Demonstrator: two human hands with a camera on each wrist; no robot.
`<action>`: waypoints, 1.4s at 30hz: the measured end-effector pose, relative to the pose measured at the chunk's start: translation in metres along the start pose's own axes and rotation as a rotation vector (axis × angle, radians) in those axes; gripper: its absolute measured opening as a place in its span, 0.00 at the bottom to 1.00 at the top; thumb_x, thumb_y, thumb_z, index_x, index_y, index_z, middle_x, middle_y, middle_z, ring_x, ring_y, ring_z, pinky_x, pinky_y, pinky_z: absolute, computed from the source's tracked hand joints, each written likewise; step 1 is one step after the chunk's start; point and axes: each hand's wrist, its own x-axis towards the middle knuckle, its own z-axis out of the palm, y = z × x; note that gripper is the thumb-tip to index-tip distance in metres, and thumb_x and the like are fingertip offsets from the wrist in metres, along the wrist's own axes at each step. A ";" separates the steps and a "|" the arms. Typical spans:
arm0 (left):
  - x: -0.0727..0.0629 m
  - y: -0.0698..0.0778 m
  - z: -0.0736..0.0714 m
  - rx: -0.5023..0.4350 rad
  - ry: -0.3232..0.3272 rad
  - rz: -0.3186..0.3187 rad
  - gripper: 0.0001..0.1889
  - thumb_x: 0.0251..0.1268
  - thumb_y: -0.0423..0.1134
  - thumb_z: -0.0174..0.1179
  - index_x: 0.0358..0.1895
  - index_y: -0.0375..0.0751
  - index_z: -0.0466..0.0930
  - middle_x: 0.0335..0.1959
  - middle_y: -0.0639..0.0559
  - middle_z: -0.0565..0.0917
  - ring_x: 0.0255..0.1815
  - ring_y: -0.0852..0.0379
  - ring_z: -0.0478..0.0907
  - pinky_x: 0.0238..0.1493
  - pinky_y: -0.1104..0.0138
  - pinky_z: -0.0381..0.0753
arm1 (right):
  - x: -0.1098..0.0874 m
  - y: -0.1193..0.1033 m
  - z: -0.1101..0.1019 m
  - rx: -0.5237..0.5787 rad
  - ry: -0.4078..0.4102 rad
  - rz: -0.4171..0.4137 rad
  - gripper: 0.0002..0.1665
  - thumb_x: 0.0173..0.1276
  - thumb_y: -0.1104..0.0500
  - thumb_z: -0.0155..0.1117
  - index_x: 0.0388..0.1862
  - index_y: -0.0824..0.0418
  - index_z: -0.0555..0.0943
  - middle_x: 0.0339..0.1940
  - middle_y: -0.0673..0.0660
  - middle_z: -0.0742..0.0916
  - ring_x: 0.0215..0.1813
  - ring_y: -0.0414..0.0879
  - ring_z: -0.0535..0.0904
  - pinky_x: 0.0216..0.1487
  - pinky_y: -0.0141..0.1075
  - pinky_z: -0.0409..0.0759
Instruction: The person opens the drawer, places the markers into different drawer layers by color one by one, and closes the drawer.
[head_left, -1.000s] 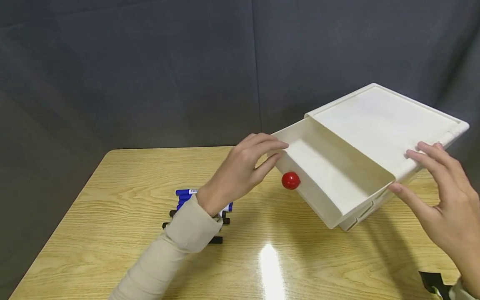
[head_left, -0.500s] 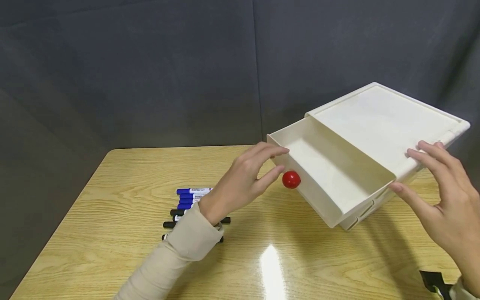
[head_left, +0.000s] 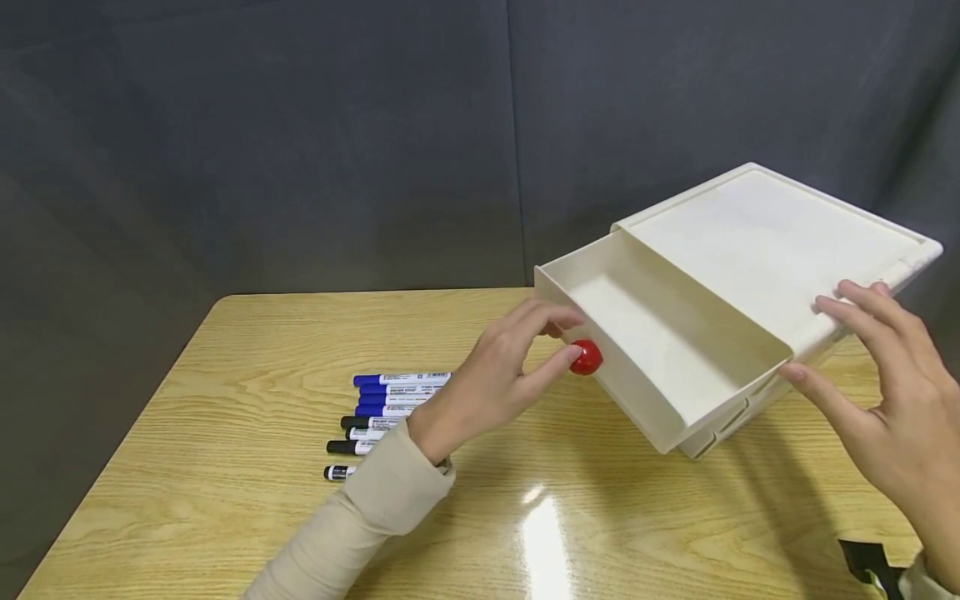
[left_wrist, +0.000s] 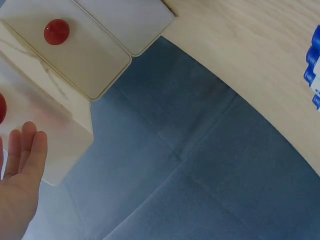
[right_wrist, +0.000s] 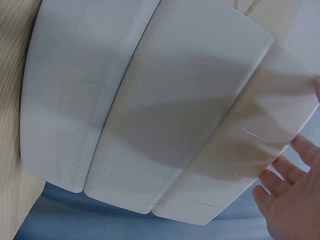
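Observation:
A white plastic drawer unit stands at the right, its top drawer pulled out and bare inside. On that drawer's front sits a round red knob. My left hand is at the knob; the thumb tip overlaps its left side, while the bent fingers lie just above it, apart from it. In the left wrist view the fingers reach along the drawer front, straight. My right hand rests on the unit's near edge, fingertips on the top and thumb lower at the side.
Several blue-capped markers and black-capped markers lie side by side on the wooden table, left of my left forearm. A second red knob marks a lower drawer. A dark curtain hangs behind. Something black lies near my right wrist.
My left hand has come down from the drawer's upper rim to the red knob, its fingers bending more. The right hand and the drawer have stayed nearly in place.

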 end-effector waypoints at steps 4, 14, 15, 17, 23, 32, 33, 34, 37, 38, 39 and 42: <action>-0.002 0.000 0.003 -0.033 -0.009 -0.006 0.14 0.71 0.35 0.59 0.56 0.37 0.76 0.50 0.48 0.81 0.52 0.56 0.79 0.60 0.70 0.79 | 0.000 -0.001 0.000 0.011 0.001 0.001 0.53 0.57 0.23 0.58 0.60 0.68 0.80 0.70 0.51 0.77 0.79 0.49 0.62 0.78 0.25 0.56; -0.006 0.002 0.010 -0.061 -0.025 0.005 0.14 0.69 0.34 0.60 0.55 0.37 0.76 0.50 0.50 0.81 0.50 0.59 0.79 0.58 0.75 0.78 | -0.001 -0.001 0.000 0.007 -0.009 0.006 0.53 0.58 0.23 0.58 0.60 0.69 0.79 0.70 0.58 0.77 0.79 0.48 0.61 0.79 0.26 0.54; -0.006 0.002 0.011 -0.060 -0.022 0.008 0.14 0.69 0.34 0.61 0.55 0.37 0.76 0.50 0.50 0.81 0.50 0.59 0.79 0.58 0.75 0.78 | 0.000 -0.001 0.000 0.006 -0.010 0.006 0.53 0.58 0.24 0.58 0.60 0.69 0.79 0.70 0.58 0.77 0.79 0.48 0.61 0.79 0.26 0.54; -0.006 0.002 0.012 -0.059 -0.015 0.010 0.14 0.68 0.34 0.62 0.54 0.37 0.76 0.50 0.50 0.81 0.50 0.59 0.78 0.58 0.76 0.78 | -0.001 -0.001 0.000 0.009 -0.009 0.007 0.53 0.58 0.23 0.58 0.59 0.70 0.79 0.70 0.55 0.77 0.79 0.47 0.62 0.79 0.26 0.54; -0.005 0.002 0.016 -0.058 0.011 0.006 0.13 0.67 0.33 0.62 0.53 0.37 0.77 0.50 0.49 0.81 0.49 0.59 0.77 0.57 0.77 0.78 | -0.001 0.000 0.000 0.026 0.000 0.009 0.53 0.57 0.23 0.59 0.59 0.69 0.80 0.70 0.46 0.76 0.79 0.46 0.62 0.78 0.26 0.55; -0.003 0.003 0.021 -0.071 0.020 -0.014 0.14 0.68 0.34 0.62 0.54 0.38 0.77 0.52 0.49 0.80 0.51 0.59 0.77 0.60 0.76 0.77 | -0.001 0.000 -0.001 0.019 -0.011 0.007 0.53 0.58 0.24 0.59 0.60 0.69 0.79 0.70 0.52 0.77 0.79 0.47 0.62 0.79 0.27 0.55; -0.002 0.003 0.022 -0.071 0.020 -0.014 0.14 0.68 0.34 0.62 0.54 0.37 0.77 0.52 0.49 0.80 0.52 0.59 0.77 0.60 0.76 0.77 | -0.001 0.000 -0.001 0.018 -0.013 0.005 0.53 0.59 0.24 0.59 0.60 0.69 0.79 0.71 0.53 0.76 0.79 0.47 0.62 0.79 0.27 0.55; -0.001 0.003 0.023 -0.071 0.021 -0.014 0.14 0.69 0.34 0.62 0.55 0.37 0.77 0.52 0.49 0.80 0.52 0.59 0.77 0.60 0.76 0.77 | -0.001 0.000 -0.001 0.017 -0.015 0.004 0.53 0.59 0.24 0.59 0.60 0.69 0.79 0.71 0.52 0.76 0.79 0.47 0.61 0.79 0.27 0.55; 0.002 0.003 0.025 -0.071 0.028 -0.016 0.14 0.69 0.34 0.62 0.55 0.37 0.77 0.53 0.48 0.80 0.53 0.58 0.77 0.62 0.76 0.76 | -0.001 -0.001 -0.001 0.011 -0.013 0.001 0.54 0.59 0.23 0.58 0.60 0.69 0.79 0.71 0.50 0.76 0.79 0.48 0.61 0.79 0.27 0.55; 0.003 0.003 0.026 -0.074 0.030 -0.017 0.14 0.69 0.34 0.62 0.55 0.37 0.77 0.53 0.48 0.80 0.53 0.58 0.77 0.62 0.76 0.76 | -0.001 -0.001 -0.001 0.013 -0.008 0.001 0.54 0.58 0.23 0.58 0.59 0.70 0.79 0.70 0.49 0.76 0.79 0.48 0.62 0.79 0.26 0.55; 0.004 0.003 0.026 -0.075 0.032 -0.018 0.14 0.69 0.35 0.62 0.55 0.37 0.77 0.53 0.48 0.80 0.53 0.58 0.77 0.62 0.75 0.76 | -0.001 -0.001 -0.001 0.013 -0.005 0.001 0.54 0.58 0.23 0.58 0.59 0.70 0.79 0.70 0.48 0.76 0.79 0.48 0.62 0.78 0.26 0.55; 0.006 0.004 0.029 -0.087 0.041 -0.021 0.14 0.69 0.35 0.62 0.55 0.37 0.77 0.53 0.48 0.80 0.53 0.57 0.77 0.62 0.74 0.76 | 0.000 -0.001 0.000 0.018 0.009 0.003 0.54 0.57 0.23 0.58 0.58 0.71 0.80 0.69 0.45 0.76 0.78 0.47 0.63 0.78 0.27 0.56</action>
